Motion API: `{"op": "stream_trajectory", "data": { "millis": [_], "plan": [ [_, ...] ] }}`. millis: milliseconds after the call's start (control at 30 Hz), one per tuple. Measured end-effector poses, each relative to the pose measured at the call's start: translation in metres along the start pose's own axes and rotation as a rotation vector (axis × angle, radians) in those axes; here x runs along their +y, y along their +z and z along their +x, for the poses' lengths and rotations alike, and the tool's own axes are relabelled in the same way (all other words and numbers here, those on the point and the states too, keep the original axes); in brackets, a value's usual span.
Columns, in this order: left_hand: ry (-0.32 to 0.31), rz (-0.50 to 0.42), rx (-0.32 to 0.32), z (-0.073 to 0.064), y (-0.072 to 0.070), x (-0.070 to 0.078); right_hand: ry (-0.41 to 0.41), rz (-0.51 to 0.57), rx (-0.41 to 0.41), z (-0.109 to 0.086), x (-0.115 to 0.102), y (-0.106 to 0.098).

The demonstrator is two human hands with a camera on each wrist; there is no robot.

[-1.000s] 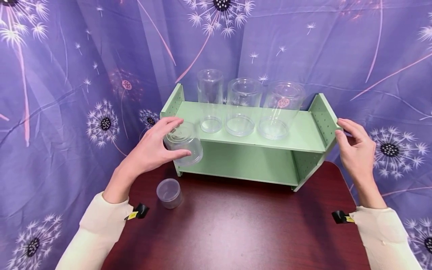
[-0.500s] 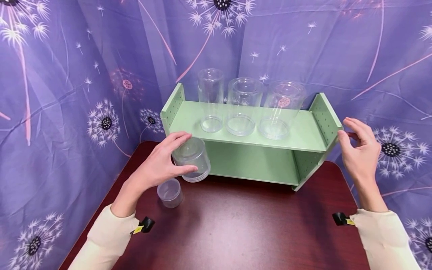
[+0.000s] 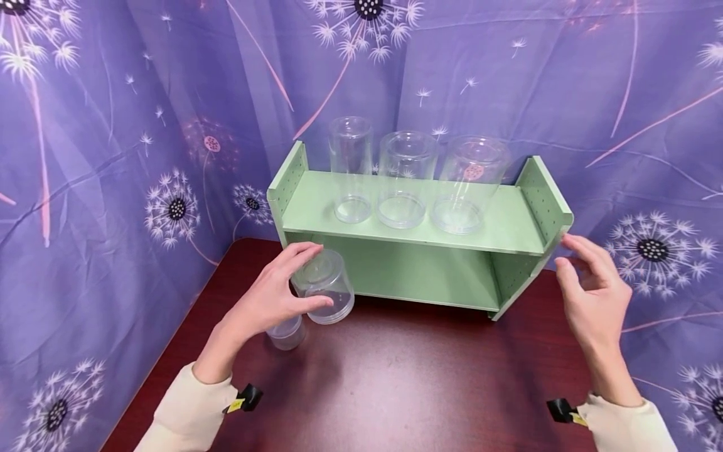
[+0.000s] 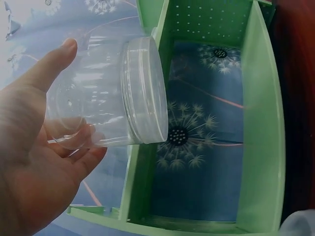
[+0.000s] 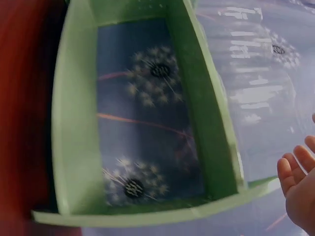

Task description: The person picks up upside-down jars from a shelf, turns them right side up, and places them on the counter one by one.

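Observation:
In the head view my left hand [image 3: 273, 295] grips a clear jar [image 3: 337, 279], bottom end up and its ridged lid end down, in front of the lower left of the green shelf [image 3: 420, 273]. Fingers and thumb reach round its sides; the left wrist view shows the jar [image 4: 103, 93] whole. Below this hand a small frosted tub [image 3: 288, 337] stands on the table, partly hidden. Beside the shelf's right end panel is my right hand [image 3: 595, 292], fingers loosely bent and holding nothing. Whether a fingertip touches the panel I cannot tell.
On the upper board stand a tall narrow clear jar [image 3: 353, 172], a medium one [image 3: 408, 179] and a wide one [image 3: 471, 185]. The shelf sits on a dark red table [image 3: 395, 376]. Behind hangs a purple curtain [image 3: 480, 37] with dandelions.
My left hand has brought the jar down from beside the upper board to a lower spot in front of the shelf. The right hand has dropped slightly along the right end panel.

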State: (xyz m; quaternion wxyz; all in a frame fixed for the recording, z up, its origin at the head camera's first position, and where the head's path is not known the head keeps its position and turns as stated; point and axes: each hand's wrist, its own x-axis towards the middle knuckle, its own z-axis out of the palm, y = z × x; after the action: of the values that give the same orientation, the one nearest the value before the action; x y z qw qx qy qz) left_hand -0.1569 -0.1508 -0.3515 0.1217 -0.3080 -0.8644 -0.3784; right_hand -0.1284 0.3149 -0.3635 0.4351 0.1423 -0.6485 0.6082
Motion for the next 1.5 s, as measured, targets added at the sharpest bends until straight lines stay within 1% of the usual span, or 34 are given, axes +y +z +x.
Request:
{"op": "stream_trajectory", "data": {
  "millis": [67, 167, 300, 433, 500, 667, 733, 833, 900, 967, 1033, 1100, 1267, 1333, 1400, 1500],
  "plan": [
    [-0.007, -0.013, 0.006, -0.005, 0.006, -0.001, 0.023, 0.068, -0.038, -0.014, 0.006, 0.001],
    [-0.022, -0.033, 0.009, -0.012, 0.015, -0.002, 0.052, 0.101, -0.105, -0.036, 0.013, 0.003],
    [-0.034, -0.063, 0.019, -0.019, 0.026, -0.001, 0.092, 0.083, -0.189, -0.064, 0.019, 0.011],
    [-0.044, -0.086, 0.028, -0.024, 0.037, 0.002, 0.135, 0.059, -0.249, -0.088, 0.022, 0.021],
    [-0.049, -0.1, 0.026, -0.027, 0.043, 0.003, 0.155, 0.069, -0.273, -0.099, 0.023, 0.027],
    [-0.069, -0.135, 0.016, -0.033, 0.059, 0.003, 0.167, 0.062, -0.323, -0.123, 0.027, 0.039],
    [-0.087, -0.143, 0.021, -0.036, 0.066, 0.003, 0.165, 0.032, -0.345, -0.132, 0.029, 0.044],
    [-0.115, -0.163, 0.044, -0.041, 0.076, 0.003, 0.21, 0.007, -0.387, -0.144, 0.03, 0.051],
    [-0.129, -0.183, 0.063, -0.044, 0.084, 0.003, 0.252, 0.008, -0.417, -0.152, 0.03, 0.056],
    [-0.139, -0.218, 0.082, -0.047, 0.091, 0.003, 0.293, 0.007, -0.445, -0.158, 0.03, 0.059],
    [-0.143, -0.249, 0.101, -0.05, 0.099, 0.003, 0.309, 0.009, -0.47, -0.164, 0.031, 0.063],
    [-0.146, -0.279, 0.118, -0.052, 0.107, 0.002, 0.308, 0.024, -0.489, -0.168, 0.032, 0.066],
    [-0.125, -0.367, 0.162, -0.058, 0.127, -0.005, 0.285, 0.076, -0.52, -0.175, 0.034, 0.074],
    [-0.131, -0.424, 0.179, -0.061, 0.136, -0.008, 0.292, 0.083, -0.528, -0.178, 0.035, 0.075],
    [-0.138, -0.511, 0.195, -0.063, 0.145, -0.01, 0.303, 0.086, -0.543, -0.18, 0.036, 0.075],
    [-0.164, -0.648, 0.208, -0.066, 0.158, -0.011, 0.315, 0.088, -0.576, -0.183, 0.039, 0.075]
  ]
}}
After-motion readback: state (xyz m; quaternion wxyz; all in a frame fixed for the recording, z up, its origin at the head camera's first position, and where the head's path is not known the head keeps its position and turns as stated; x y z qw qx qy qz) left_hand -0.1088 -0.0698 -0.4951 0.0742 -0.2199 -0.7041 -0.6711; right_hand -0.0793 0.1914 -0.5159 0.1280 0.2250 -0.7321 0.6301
